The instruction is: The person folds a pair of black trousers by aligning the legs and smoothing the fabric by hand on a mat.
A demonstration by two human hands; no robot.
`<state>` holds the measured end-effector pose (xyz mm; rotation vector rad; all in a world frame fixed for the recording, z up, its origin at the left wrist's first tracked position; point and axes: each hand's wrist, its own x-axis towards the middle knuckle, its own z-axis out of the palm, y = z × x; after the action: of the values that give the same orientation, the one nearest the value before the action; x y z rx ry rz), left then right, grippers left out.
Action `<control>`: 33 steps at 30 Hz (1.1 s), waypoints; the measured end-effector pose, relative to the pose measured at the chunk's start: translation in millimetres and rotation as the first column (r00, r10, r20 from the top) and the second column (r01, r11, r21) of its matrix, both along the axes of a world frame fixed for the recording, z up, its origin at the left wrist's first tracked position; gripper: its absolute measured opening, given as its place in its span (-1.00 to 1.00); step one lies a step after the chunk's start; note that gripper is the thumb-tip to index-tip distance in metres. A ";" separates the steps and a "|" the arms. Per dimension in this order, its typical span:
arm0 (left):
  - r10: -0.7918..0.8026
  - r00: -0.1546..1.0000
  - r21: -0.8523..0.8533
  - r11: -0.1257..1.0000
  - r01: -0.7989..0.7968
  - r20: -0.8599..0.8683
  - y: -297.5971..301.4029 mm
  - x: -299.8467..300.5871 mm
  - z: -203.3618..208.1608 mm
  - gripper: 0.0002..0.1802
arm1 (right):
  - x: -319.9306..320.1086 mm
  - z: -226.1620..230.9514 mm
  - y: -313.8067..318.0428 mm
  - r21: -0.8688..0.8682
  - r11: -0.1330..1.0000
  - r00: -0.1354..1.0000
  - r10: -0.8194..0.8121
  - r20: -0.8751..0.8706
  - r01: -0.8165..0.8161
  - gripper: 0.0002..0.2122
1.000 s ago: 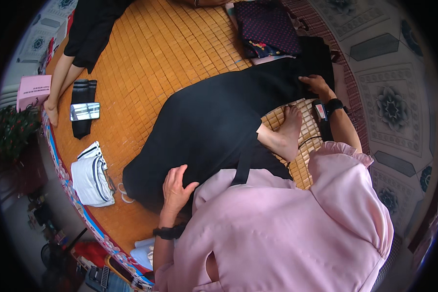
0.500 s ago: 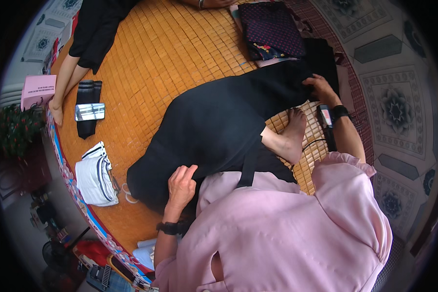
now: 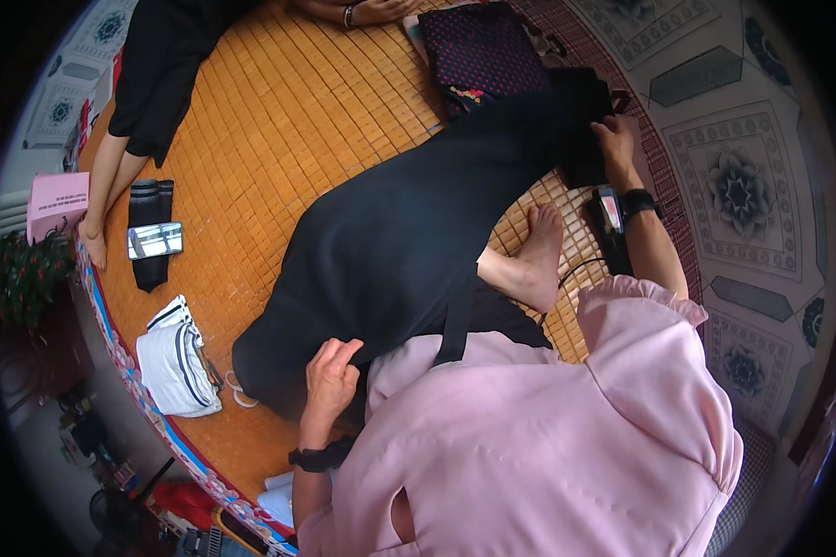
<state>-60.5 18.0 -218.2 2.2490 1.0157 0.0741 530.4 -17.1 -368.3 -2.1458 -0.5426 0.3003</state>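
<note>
Two hands [image 3: 333, 379] [image 3: 619, 153] at black cloth [image 3: 372, 241]; pink box [image 3: 54, 212] lettered

From here I see a shiny pink blouse [image 3: 520, 446] across the lower frame, its sleeve [image 3: 683, 371] at right ending in a ruffle [image 3: 658, 291]. The left hand [image 3: 332, 376] and right hand [image 3: 615, 148] are bare, with black wristbands [image 3: 320, 457]; the foot [image 3: 535, 260] mid-right is bare too.
</note>
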 end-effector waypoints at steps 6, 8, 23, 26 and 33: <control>0.009 1.000 -0.029 1.000 -0.009 0.019 -0.1 3.5 2.0 -0.65 | -76.6 -0.7 -25.8 0.060 0.975 0.686 0.193 -0.701 -0.213 -0.74; 0.008 1.000 -0.039 0.999 -0.008 0.021 -3.8 -0.3 3.6 -0.66 | -106.3 3.3 -19.0 -0.009 0.987 0.682 0.105 -0.724 -0.161 -0.67; 0.086 0.996 -0.429 0.901 -0.069 0.019 -0.3 -27.0 -18.0 -0.67 | -137.4 -25.3 13.3 0.208 0.922 0.337 0.092 -0.937 0.326 -0.75; 0.248 0.951 -0.536 0.836 -0.115 0.184 4.6 -14.7 -0.8 -0.54 | -167.9 41.4 22.4 0.385 0.881 0.367 0.273 -0.889 0.276 -0.82; 0.064 0.991 -0.591 0.807 0.017 0.117 3.5 -17.4 -18.3 -0.57 | -88.2 85.7 48.3 0.518 0.718 0.515 0.258 -0.818 0.465 -0.85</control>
<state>-78.0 21.5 -236.5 1.6333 0.8468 -0.0770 442.2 31.1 -282.6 -1.0231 0.1171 0.8800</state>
